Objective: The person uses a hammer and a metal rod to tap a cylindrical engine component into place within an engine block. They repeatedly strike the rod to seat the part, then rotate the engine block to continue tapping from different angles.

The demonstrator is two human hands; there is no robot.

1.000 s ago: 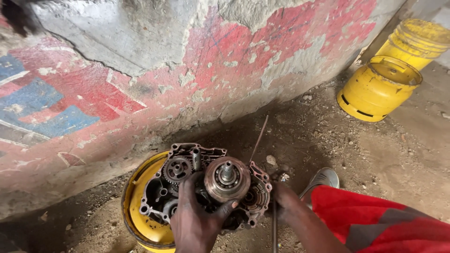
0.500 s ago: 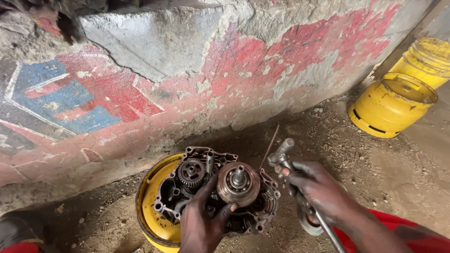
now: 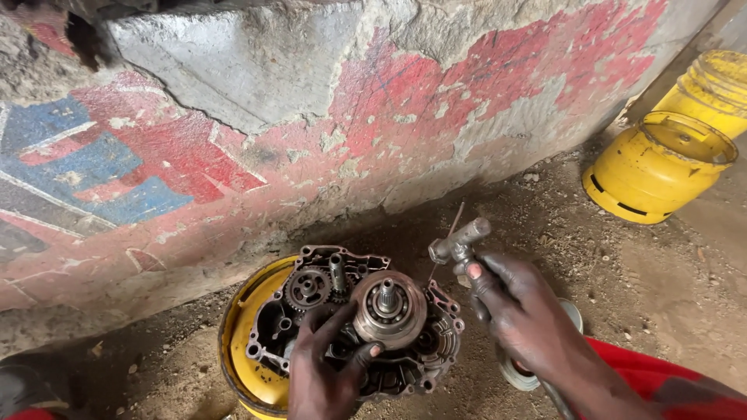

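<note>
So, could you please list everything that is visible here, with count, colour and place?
engine case: one, dark grey, gears exposed, resting on yellow container, bottom centre
round hub with shaft: one, metal grey-brown, on engine case
yellow container: one, under engine case
T-handle wrench: one, grey metal, right of engine case
yellow containers: two, upper right, on ground
wall: peeling red, blue, grey paint, behind
left hand: on the hub's edge
right hand: holding the wrench
</note>
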